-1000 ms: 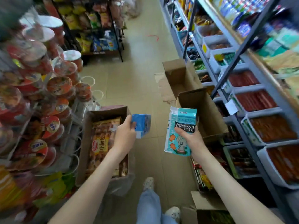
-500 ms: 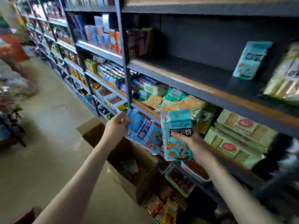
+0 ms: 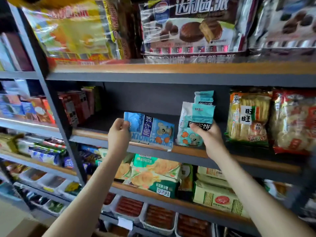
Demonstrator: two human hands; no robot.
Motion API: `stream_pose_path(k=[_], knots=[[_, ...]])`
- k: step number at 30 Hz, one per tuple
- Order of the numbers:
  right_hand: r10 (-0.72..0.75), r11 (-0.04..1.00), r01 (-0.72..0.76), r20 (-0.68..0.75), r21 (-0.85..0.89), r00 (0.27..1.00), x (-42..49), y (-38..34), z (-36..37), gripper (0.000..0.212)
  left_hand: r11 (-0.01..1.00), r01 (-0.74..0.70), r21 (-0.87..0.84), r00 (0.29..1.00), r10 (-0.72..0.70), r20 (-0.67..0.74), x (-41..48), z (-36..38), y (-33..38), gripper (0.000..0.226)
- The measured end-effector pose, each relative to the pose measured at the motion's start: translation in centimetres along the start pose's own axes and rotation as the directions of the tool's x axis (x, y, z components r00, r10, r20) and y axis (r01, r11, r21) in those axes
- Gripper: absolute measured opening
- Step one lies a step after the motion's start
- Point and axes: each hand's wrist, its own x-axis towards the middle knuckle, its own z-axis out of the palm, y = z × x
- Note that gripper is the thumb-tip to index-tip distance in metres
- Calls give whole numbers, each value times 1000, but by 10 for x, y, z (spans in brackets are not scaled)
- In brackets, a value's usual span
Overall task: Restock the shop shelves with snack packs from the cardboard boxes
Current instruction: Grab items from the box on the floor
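A tall grey shelving unit (image 3: 153, 77) with wood-edged boards fills the view. On its top board lie big bags: a yellow pack (image 3: 71, 29) at the left and a chocolate pie bag (image 3: 188, 26) beside it. The middle shelf (image 3: 95, 134) is partly bare; red boxes (image 3: 77, 105) stand at its left end, and rice cracker bags (image 3: 248, 117) stand at its right end with a red-trimmed bag (image 3: 294, 122) just beyond them. On the board below lie green biscuit packs (image 3: 153, 175) and pale wafer packs (image 3: 217, 197); under those sit white trays of reddish sausages (image 3: 130, 206).

Both forearms reach up to the middle shelf. The left hand (image 3: 118, 132) has its grip pinched on the top-left corner of a blue snack pack (image 3: 150, 132), which is tilted, its lower edge hanging over the front of the board. The right hand (image 3: 210, 137) has its grip clenched round the lower part of a teal snack pack (image 3: 195, 124), held upright at the shelf front, thumb across its dark label. Just behind it stands another teal pack (image 3: 204, 98), already on the shelf against the back panel. The two held packs are close together, barely apart
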Motion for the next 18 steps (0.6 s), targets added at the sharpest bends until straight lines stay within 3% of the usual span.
stream_pose_path(k=[8,12,14,15,16,18], knots=[[67,986,-95,-194,-135,979,82,28,18,30,997,58,52,996,-61,71,80,55,-6,19],[33,934,-124,-262,-336,965,113,44,8,43,956,-86,281,986,42,159,99,70,-10,7],[1,878,-129,-268,-461,963,121,52,2,67,941,-135,310,978,77,193,107,76,-14,11],[-70,809,-103,-268,-579,961,124,56,-2,85,940,-144,309,977,85,197,112,79,-17,13],[-161,671,-57,-220,-739,962,124,58,-6,100,940,-151,308,975,90,202,115,81,-19,14],[-219,220,91,41,-971,975,123,62,-9,118,940,-159,301,971,94,221,122,86,-24,14]])
